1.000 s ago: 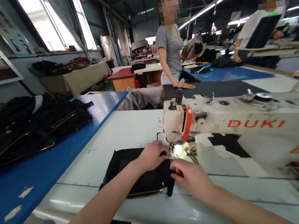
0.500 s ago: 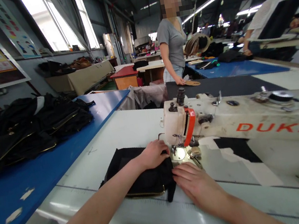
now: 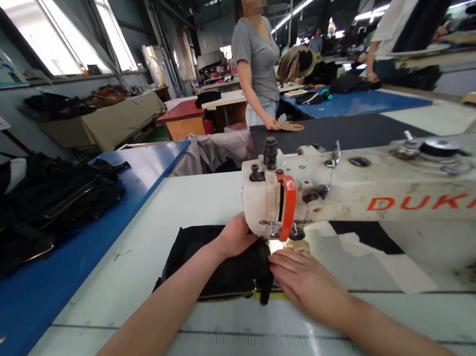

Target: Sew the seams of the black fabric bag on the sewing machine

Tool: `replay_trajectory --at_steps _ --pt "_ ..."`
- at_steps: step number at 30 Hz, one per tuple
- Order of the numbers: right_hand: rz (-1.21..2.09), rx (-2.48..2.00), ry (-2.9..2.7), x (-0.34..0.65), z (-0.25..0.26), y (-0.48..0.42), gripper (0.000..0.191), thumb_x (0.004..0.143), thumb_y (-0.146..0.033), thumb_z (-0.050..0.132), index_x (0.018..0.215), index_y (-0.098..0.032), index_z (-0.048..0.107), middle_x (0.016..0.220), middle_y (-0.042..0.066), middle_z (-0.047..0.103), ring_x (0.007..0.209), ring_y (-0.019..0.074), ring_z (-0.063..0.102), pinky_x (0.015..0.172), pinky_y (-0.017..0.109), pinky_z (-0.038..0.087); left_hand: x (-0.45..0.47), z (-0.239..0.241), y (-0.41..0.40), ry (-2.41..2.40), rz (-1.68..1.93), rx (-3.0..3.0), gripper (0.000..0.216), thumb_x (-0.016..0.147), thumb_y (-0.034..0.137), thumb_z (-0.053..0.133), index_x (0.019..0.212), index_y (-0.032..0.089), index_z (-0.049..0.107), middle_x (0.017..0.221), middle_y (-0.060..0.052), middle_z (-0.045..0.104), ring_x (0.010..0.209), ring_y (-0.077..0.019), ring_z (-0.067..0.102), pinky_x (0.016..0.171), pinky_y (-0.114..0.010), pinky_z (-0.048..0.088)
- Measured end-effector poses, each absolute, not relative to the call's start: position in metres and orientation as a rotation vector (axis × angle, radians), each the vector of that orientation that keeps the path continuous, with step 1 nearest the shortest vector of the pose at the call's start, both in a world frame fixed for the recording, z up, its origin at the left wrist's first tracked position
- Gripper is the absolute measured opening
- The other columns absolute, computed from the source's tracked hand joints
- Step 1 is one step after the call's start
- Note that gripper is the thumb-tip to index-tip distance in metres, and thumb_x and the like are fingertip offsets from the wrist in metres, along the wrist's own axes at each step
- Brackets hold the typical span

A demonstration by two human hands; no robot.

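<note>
while hands [image 3: 234,238] [image 3: 309,279] touch it, black cloth [image 3: 231,274] has neared the sewing machine [image 3: 336,185].

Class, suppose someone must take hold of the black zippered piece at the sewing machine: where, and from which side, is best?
Probably pinch the black zippered piece by its far-left corner, coming in low from the left. It lies spread on the tabletop, and that corner points away from the sewing machine, while the left forearm crosses the middle.
</note>
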State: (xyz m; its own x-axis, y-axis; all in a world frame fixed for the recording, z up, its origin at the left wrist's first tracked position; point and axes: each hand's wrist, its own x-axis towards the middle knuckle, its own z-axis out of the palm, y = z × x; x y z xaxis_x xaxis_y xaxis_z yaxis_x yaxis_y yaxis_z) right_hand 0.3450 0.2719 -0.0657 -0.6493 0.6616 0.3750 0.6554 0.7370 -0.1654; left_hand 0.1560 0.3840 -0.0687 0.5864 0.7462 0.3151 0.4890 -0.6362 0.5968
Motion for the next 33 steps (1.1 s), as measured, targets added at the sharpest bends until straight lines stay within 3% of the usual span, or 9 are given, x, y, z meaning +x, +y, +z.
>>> replay_trajectory --at_steps 19,33 --pt "0.081 -1.034 -2.476 0.347 -0.068 0.27 0.018 0.09 -0.017 0.044 0.095 -0.018 0.061 0.111 0.005 0.063 0.105 0.0225 0.053 0.093 0.042 0.042 0.155 -0.08 0.388 0.931 0.784 2.38 0.041 0.079 0.015 0.056 0.119 0.017 0.056 0.128 -0.007 0.055 0.121 -0.0228 0.047 0.106 -0.037 0.037" --pt "0.107 -1.027 -2.472 0.346 -0.068 0.267 0.016 0.09 -0.017 0.044 0.092 -0.018 0.06 0.111 0.005 0.064 0.109 0.0215 0.052 0.098 0.043 0.038 0.156 -0.072 0.383 0.971 0.77 2.344 0.036 0.076 0.016 0.059 0.112 0.014 0.061 0.12 -0.009 0.06 0.112 -0.0229 0.054 0.101 -0.034 0.042"
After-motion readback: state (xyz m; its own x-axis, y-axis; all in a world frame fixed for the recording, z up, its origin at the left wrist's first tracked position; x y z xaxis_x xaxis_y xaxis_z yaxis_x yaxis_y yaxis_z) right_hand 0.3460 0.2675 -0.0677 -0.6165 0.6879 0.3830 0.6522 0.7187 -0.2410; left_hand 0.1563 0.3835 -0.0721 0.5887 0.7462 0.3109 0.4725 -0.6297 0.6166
